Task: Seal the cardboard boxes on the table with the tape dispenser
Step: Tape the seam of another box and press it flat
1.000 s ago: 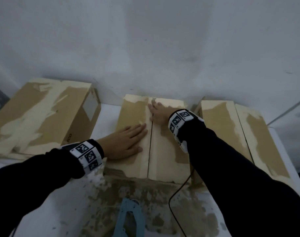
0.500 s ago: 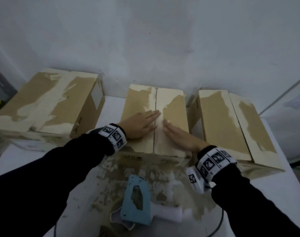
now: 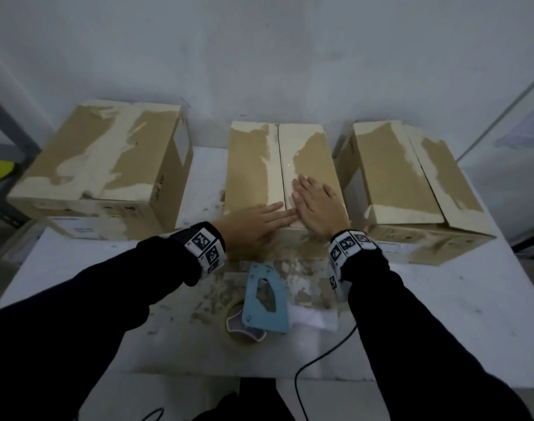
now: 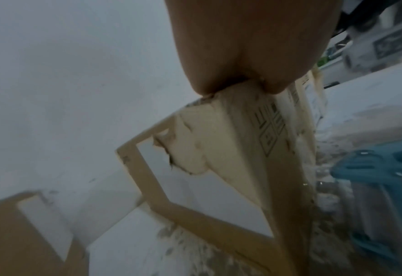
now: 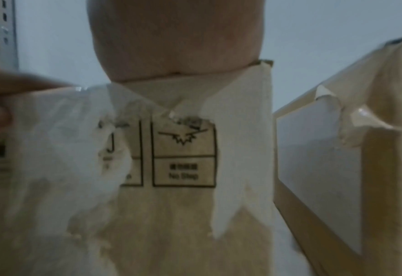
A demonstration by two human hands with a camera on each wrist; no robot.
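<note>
Three cardboard boxes stand in a row on the white table (image 3: pixel 77 278). On the middle box (image 3: pixel 259 159) both flaps lie closed, meeting at a centre seam. My left hand (image 3: pixel 256 220) lies flat with straight fingers on the near end of the left flap. Beside it, my right hand (image 3: pixel 317 205) presses flat on the right flap. The blue tape dispenser (image 3: pixel 267 302) lies on the table just in front of this box, between my forearms, and it also shows at the right of the left wrist view (image 4: pixel 384 177). The right wrist view faces the box front (image 5: pixel 183 155) with its printed label.
The left box (image 3: pixel 101 159) and the right box (image 3: pixel 411 177) flank the middle one, all close to the white wall. A black cable (image 3: pixel 320 357) runs across the near table edge. The tabletop around the dispenser is covered with torn tape residue.
Both hands slid along the middle box's flaps from the far end toward the near edge. The head camera pulled back, bringing the tape dispenser fully into view.
</note>
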